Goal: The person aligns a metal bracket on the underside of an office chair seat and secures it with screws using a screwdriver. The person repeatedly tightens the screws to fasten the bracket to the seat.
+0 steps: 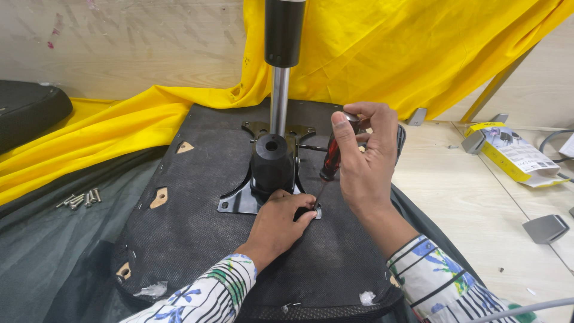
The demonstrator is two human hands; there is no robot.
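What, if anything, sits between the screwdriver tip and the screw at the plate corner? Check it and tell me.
Nothing visible blocks it. The right hand holds the screwdriver, its shaft running down to the screw at the corner of the black metal plate. The left hand rests beside the tip, fingers touching the screw area, not across the shaft's path.

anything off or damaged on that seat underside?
Yes. The black fabric lining has torn openings that bare the wood at its left side and upper left, and white stuffing pokes out at the near edge. Loose screws lie on the dark cloth to the left.
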